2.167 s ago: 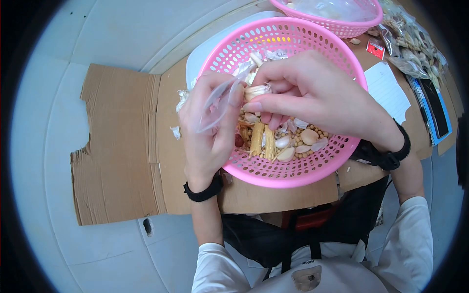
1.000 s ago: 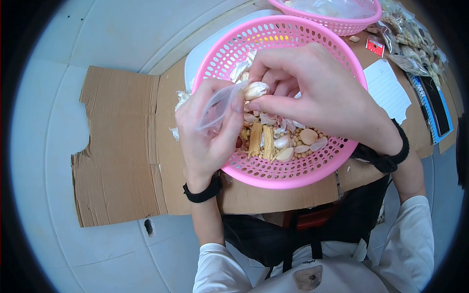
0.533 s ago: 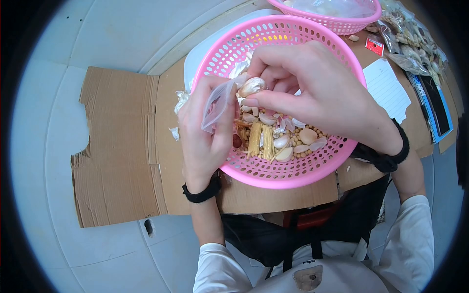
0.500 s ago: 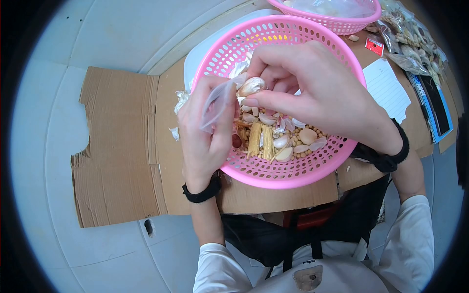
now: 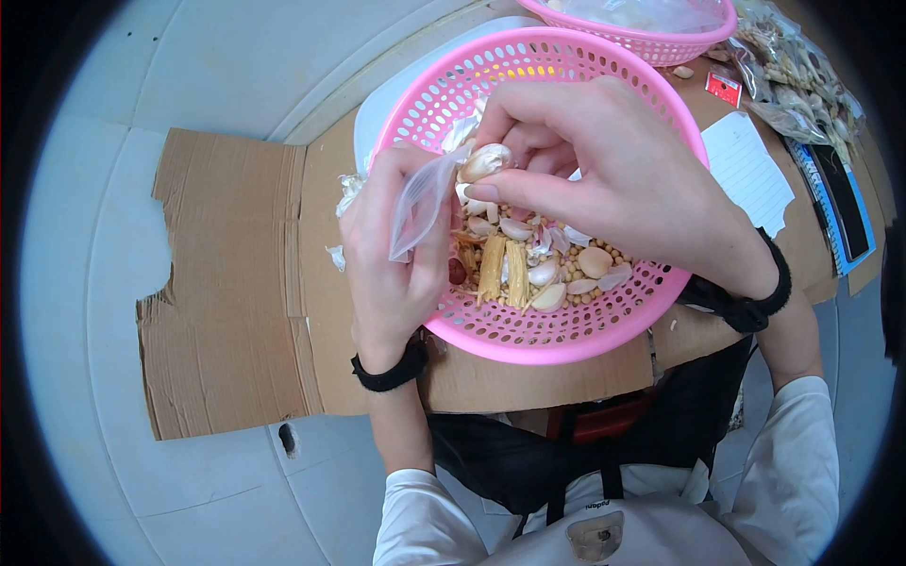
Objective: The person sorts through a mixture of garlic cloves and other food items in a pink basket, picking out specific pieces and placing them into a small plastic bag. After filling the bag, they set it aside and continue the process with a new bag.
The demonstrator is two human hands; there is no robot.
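Note:
Over a pink perforated basket, my right hand pinches a garlic clove between thumb and forefinger. My left hand is closed on a small clear plastic bag, whose loose end hangs across the fingers. The clove is right at the bag's upper end. Beneath the hands, the basket holds loose peeled garlic cloves, two yellowish dried sticks, round pale beans and papery skins. A dark red round piece shows beside the left hand.
Cardboard covers the work surface. A second pink basket with a plastic bag stands at the back. To the right lie lined paper, a red packet, bagged dried goods and a dark phone on a blue notebook.
The plastic bag's loose end has flattened and shifted slightly over the left fingers. The clove has turned a little in my right hand's pinch. Both hands stay nearly in place.

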